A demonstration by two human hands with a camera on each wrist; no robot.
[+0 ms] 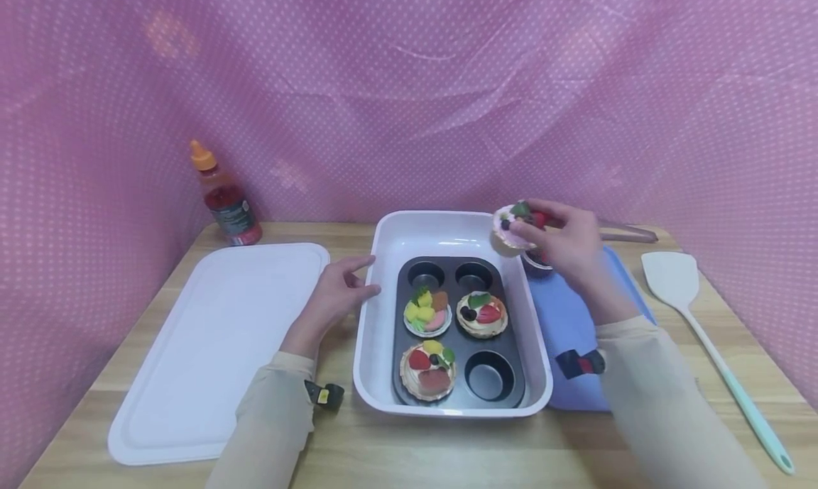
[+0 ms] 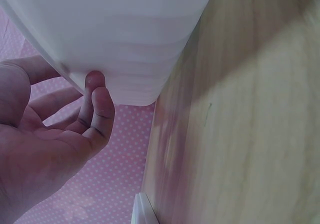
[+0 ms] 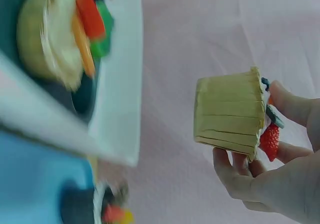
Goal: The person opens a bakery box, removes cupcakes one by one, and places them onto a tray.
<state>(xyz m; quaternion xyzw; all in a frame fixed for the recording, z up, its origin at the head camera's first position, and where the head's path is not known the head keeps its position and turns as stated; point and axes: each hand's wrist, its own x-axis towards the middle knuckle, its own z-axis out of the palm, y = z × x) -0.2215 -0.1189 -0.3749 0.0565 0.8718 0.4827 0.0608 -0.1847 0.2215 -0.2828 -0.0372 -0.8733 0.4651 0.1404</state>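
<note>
My right hand (image 1: 569, 244) pinches a cupcake (image 1: 509, 235) in a tan pleated cup, topped with a strawberry, a dark berry and a leaf. It is held up over the far right corner of the white tub (image 1: 368, 375); in the right wrist view the cupcake (image 3: 230, 114) lies tilted on its side between thumb and fingers. My left hand (image 1: 335, 290) grips the tub's left rim, some fingers curled against the outer wall. Inside the tub stands a dark muffin tin (image 1: 456, 375) with a fruit-topped tart (image 1: 428, 370), another tart (image 1: 482, 314) and a yellow-topped cupcake (image 1: 427, 313).
A blue board (image 1: 569, 319) lies right of the tub, with a dark-cupped cupcake (image 1: 535, 264) partly behind my right hand. Tongs (image 1: 629, 232) lie behind it, a white spatula (image 1: 671, 279) far right. On the left are a white lid (image 1: 224, 347) and a sauce bottle (image 1: 226, 201).
</note>
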